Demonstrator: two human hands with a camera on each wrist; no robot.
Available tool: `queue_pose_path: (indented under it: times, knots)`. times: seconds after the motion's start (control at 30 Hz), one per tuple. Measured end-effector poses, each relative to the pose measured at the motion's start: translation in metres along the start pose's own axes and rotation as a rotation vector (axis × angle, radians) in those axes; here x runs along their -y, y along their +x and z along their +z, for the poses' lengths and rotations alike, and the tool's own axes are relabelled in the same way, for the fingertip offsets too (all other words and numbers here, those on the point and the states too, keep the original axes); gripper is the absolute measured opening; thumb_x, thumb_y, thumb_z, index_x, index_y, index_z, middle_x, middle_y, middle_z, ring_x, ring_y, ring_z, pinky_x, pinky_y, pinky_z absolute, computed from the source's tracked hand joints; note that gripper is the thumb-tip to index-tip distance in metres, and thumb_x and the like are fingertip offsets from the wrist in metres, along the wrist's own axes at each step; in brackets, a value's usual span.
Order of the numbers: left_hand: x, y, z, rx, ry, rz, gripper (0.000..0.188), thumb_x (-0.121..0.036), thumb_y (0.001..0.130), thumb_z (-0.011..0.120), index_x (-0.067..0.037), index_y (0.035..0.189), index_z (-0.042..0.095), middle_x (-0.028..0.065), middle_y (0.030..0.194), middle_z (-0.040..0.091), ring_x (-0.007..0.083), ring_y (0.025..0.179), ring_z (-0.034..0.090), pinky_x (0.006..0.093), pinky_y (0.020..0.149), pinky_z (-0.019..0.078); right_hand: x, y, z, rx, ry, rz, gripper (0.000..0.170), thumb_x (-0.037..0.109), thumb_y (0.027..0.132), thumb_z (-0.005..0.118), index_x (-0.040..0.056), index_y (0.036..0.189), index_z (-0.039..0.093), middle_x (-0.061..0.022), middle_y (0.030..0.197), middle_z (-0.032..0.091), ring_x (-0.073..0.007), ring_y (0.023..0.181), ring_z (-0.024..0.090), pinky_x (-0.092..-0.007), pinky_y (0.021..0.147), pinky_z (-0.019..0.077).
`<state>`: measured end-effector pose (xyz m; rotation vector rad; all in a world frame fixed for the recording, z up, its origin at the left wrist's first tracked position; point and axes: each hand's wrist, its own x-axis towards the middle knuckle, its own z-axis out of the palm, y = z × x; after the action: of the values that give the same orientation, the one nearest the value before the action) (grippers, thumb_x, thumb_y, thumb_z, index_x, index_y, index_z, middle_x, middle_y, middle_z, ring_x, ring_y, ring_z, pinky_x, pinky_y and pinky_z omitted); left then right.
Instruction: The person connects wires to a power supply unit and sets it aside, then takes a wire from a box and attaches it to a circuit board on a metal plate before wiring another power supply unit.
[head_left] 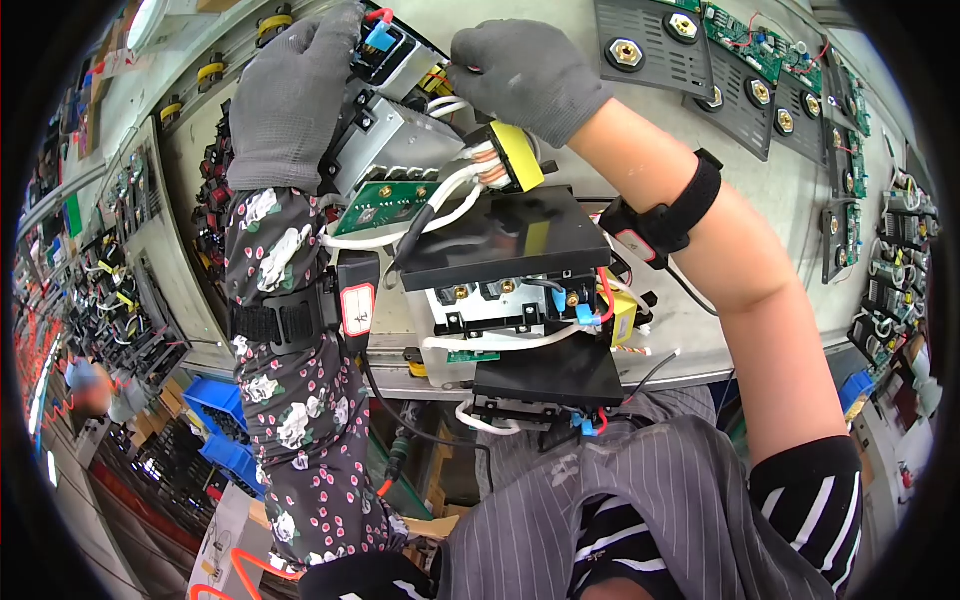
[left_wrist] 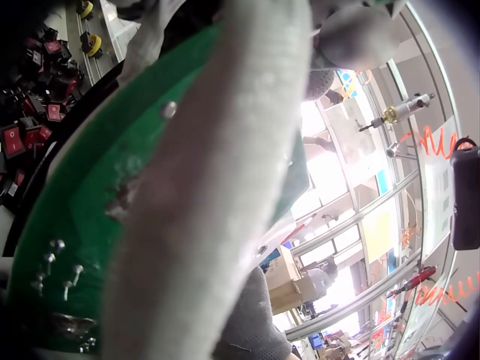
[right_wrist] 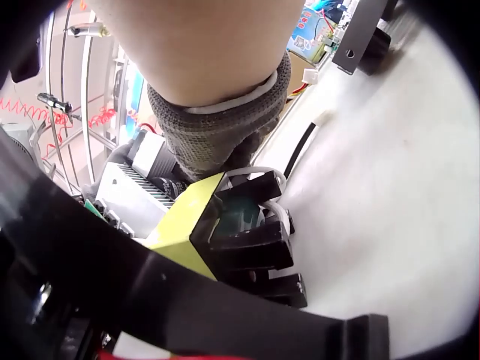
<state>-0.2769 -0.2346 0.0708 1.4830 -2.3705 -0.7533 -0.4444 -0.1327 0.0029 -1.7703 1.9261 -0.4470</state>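
Note:
My left hand, in a grey knit glove, grips the left side of a circuit board assembly with silver heat sinks. The assembly sits tilted, its green board close to the left wrist camera. At the far right end my gloved right hand holds the assembly with curled fingers; their tips are hidden. A yellow-wrapped transformer hangs off its near right side on thick white wires. Between the hands, a red wire with a blue connector shows at the far end.
Black-covered units stand nearer my body, one at the bench's front edge. Black perforated plates with brass nuts and green boards lie at the far right. Red and black switches fill a tray on the left. Blue bins sit lower left.

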Motion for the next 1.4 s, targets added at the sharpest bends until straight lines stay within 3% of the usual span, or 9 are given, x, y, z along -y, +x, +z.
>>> queue_pose_path:
  times: [0.1, 0.17, 0.4, 0.5, 0.6, 0.77, 1.2, 1.3, 1.4]
  knots:
    - [0.003, 0.000, 0.002, -0.028, 0.056, 0.018, 0.047, -0.046, 0.093, 0.048, -0.010, 0.117, 0.065, 0.0136, 0.103, 0.068, 0.0245, 0.095, 0.064, 0.0316, 0.087, 0.0441, 0.002, -0.003, 0.007, -0.014, 0.060, 0.090, 0.023, 0.028, 0.087, 0.057, 0.0075, 0.088, 0.067, -0.0110, 0.081, 0.065, -0.0296, 0.079, 0.064, -0.0408, 0.071, 0.0505]
    - [0.001, -0.001, 0.002, -0.014, 0.034, 0.000, 0.046, -0.045, 0.092, 0.049, -0.010, 0.118, 0.064, 0.0135, 0.103, 0.068, 0.0244, 0.095, 0.064, 0.0316, 0.087, 0.0441, -0.005, -0.004, 0.022, -0.203, 0.075, -0.010, 0.025, 0.028, 0.088, 0.056, 0.0062, 0.092, 0.068, -0.0126, 0.080, 0.066, -0.0314, 0.077, 0.064, -0.0409, 0.072, 0.0505]
    - [0.001, -0.001, 0.002, 0.005, -0.106, -0.031, 0.044, -0.041, 0.093, 0.051, -0.007, 0.117, 0.064, 0.0120, 0.102, 0.068, 0.0190, 0.094, 0.063, 0.0287, 0.086, 0.0441, -0.001, -0.012, 0.012, -0.130, 0.179, 0.043, 0.027, 0.029, 0.087, 0.057, 0.0060, 0.095, 0.069, -0.0141, 0.082, 0.066, -0.0326, 0.074, 0.063, -0.0407, 0.070, 0.0503]
    - [-0.008, -0.005, 0.000, 0.022, 0.086, -0.034, 0.044, -0.040, 0.093, 0.051, -0.006, 0.118, 0.064, 0.0112, 0.103, 0.068, 0.0164, 0.094, 0.062, 0.0275, 0.086, 0.0439, -0.001, -0.015, 0.014, -0.166, 0.256, 0.075, 0.024, 0.028, 0.086, 0.056, 0.0082, 0.086, 0.069, -0.0124, 0.081, 0.066, -0.0320, 0.079, 0.064, -0.0425, 0.073, 0.0501]
    - [-0.014, -0.008, 0.000, 0.069, -0.084, -0.131, 0.045, -0.041, 0.093, 0.051, -0.006, 0.119, 0.064, 0.0108, 0.105, 0.068, 0.0166, 0.094, 0.062, 0.0272, 0.087, 0.0437, -0.004, -0.018, 0.021, -0.246, 0.320, 0.072, 0.027, 0.031, 0.083, 0.061, 0.0058, 0.090, 0.070, -0.0139, 0.081, 0.066, -0.0305, 0.071, 0.063, -0.0386, 0.066, 0.0498]
    - [-0.011, -0.007, -0.001, 0.048, 0.040, -0.097, 0.046, -0.042, 0.093, 0.051, -0.007, 0.119, 0.064, 0.0103, 0.105, 0.068, 0.0170, 0.095, 0.063, 0.0270, 0.087, 0.0438, -0.001, -0.016, 0.027, -0.358, 0.348, 0.101, 0.023, 0.030, 0.082, 0.061, 0.0080, 0.082, 0.069, -0.0125, 0.077, 0.065, -0.0312, 0.075, 0.063, -0.0401, 0.069, 0.0501]
    - [-0.008, -0.005, -0.001, 0.050, 0.090, -0.120, 0.046, -0.045, 0.094, 0.048, -0.010, 0.119, 0.064, 0.0127, 0.106, 0.068, 0.0220, 0.096, 0.064, 0.0294, 0.087, 0.0445, 0.000, -0.013, 0.012, -0.140, 0.228, 0.134, 0.028, 0.031, 0.086, 0.057, 0.0076, 0.093, 0.071, -0.0139, 0.076, 0.067, -0.0283, 0.070, 0.065, -0.0381, 0.068, 0.0511]
    - [-0.010, -0.007, -0.001, 0.038, 0.086, -0.083, 0.046, -0.045, 0.094, 0.048, -0.010, 0.119, 0.065, 0.0113, 0.104, 0.069, 0.0201, 0.095, 0.064, 0.0287, 0.087, 0.0443, -0.001, -0.012, 0.008, -0.121, 0.321, 0.162, 0.028, 0.033, 0.086, 0.057, 0.0087, 0.093, 0.071, -0.0133, 0.077, 0.068, -0.0288, 0.070, 0.065, -0.0377, 0.068, 0.0513]
    - [-0.013, -0.008, -0.001, 0.046, 0.083, -0.109, 0.047, -0.045, 0.093, 0.049, -0.010, 0.119, 0.064, 0.0102, 0.103, 0.069, 0.0177, 0.094, 0.063, 0.0278, 0.086, 0.0441, 0.001, -0.012, 0.004, -0.061, 0.377, 0.260, 0.025, 0.031, 0.083, 0.056, 0.0135, 0.091, 0.072, -0.0109, 0.082, 0.069, -0.0299, 0.080, 0.066, -0.0397, 0.076, 0.0517]
